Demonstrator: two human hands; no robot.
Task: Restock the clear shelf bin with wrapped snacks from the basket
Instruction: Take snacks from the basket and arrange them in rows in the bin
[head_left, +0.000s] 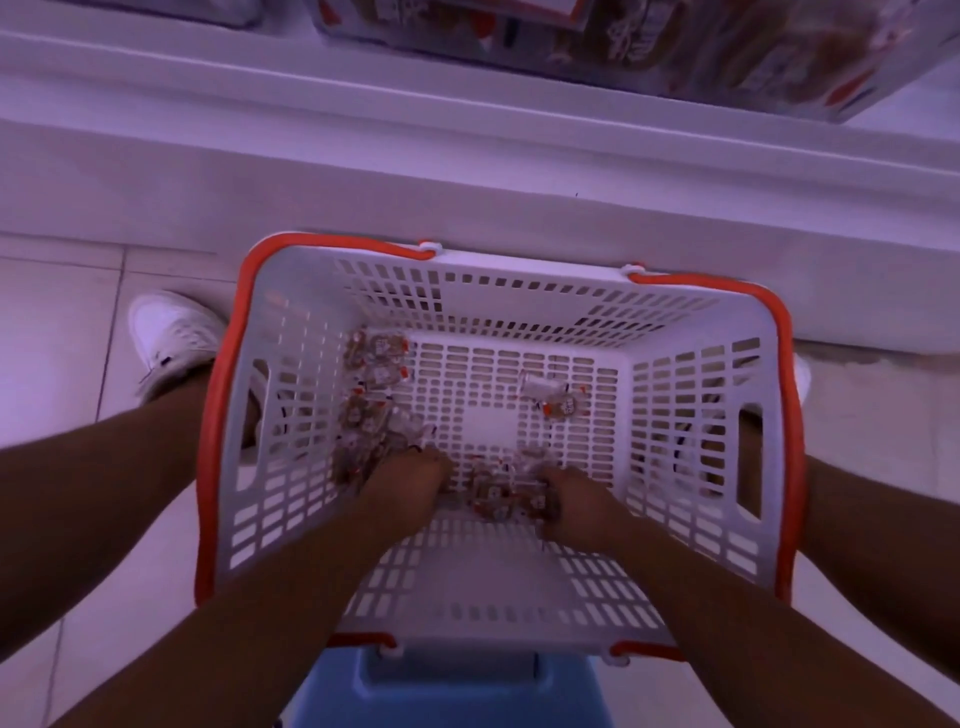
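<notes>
— Which step is the person on?

— Gathering, by the look of it. Both hands are down on the floor of the white basket (691, 426). The left hand (415, 475) sits at a heap of wrapped snacks (363, 441) on the basket's left side; the right hand (574, 496) is against a smaller pile (506, 493) at the near middle.

— Do they hold anything?

— The frame is blurred there. The fingers point down among the wrappers, so nobody can tell whether they grip or lie loose.

— And the clear shelf bin (649, 52)?

— Far off, up on the white shelf (363, 156), part filled. One stray snack (561, 406) lies right of centre.

— What does the next move call for?

— Probably scooping a handful together, then lifting it clear of the basket wall.
</notes>
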